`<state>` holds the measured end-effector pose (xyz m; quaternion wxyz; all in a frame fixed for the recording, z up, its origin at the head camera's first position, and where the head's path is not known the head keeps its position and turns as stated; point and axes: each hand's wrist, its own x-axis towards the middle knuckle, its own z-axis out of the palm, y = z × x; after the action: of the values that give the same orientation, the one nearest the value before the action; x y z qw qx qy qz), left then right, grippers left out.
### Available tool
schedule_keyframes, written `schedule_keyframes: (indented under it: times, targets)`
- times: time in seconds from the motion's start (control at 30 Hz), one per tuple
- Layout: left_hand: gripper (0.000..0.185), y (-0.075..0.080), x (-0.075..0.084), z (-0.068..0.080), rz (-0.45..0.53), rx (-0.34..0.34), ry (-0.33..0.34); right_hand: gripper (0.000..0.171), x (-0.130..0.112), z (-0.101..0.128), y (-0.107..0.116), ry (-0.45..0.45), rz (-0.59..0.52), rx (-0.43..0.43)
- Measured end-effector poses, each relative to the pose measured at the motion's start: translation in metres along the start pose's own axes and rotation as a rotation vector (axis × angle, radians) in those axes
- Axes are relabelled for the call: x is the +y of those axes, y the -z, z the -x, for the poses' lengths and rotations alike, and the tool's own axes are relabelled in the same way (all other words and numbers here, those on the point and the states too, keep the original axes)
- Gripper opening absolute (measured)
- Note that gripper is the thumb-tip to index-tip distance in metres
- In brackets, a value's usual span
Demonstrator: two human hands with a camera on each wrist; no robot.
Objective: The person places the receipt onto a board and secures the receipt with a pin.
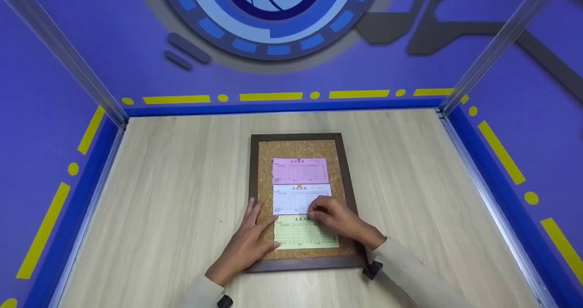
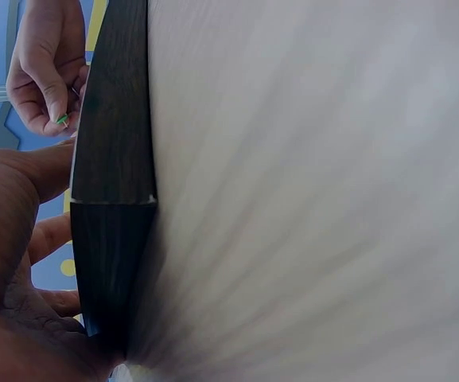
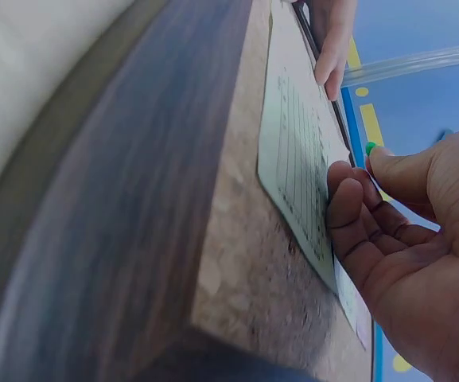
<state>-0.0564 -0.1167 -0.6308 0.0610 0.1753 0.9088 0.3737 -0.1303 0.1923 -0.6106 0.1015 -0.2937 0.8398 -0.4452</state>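
Note:
A cork board (image 1: pixel 298 148) in a dark brown frame lies on the table. On it, one below another, are a pink slip (image 1: pixel 299 172) with a red pin (image 1: pixel 299 160), a white slip (image 1: pixel 290 201) with an orange pin (image 1: pixel 299 186), and a green slip (image 1: pixel 298 235). My right hand (image 1: pixel 336 217) pinches a green push pin (image 2: pixel 63 119) between thumb and finger, over the green slip's top edge; its point shows in the left wrist view. With fingers spread, my left hand (image 1: pixel 248 242) rests along the frame's left side, thumb and index finger at the green slip's left edge.
The wooden tabletop (image 1: pixel 168 198) spreads around the board. Blue panels (image 1: pixel 273 82) with yellow dashes wall it at the back and both sides, with clear strips (image 1: pixel 501 48) at the corners. Black wrist straps (image 1: pixel 372 269) are on both sleeves.

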Motion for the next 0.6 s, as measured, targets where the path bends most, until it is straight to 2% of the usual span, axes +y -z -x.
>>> schedule_keyframes:
  times: [0.27, 0.43, 0.6]
  targets:
    - [0.066, 0.0, -0.001, -0.001, 0.025, -0.01, 0.013, 0.01, -0.002, -0.007, -0.002, -0.041, -0.035, -0.066]
    - [0.066, 0.0, 0.0, -0.001, 0.025, -0.01, 0.025, 0.01, -0.001, -0.01, -0.003, -0.052, -0.048, -0.062]
    - [0.067, 0.0, 0.0, -0.002, 0.018, -0.008, 0.023, 0.01, -0.004, -0.013, -0.005, -0.077, -0.016, -0.05]
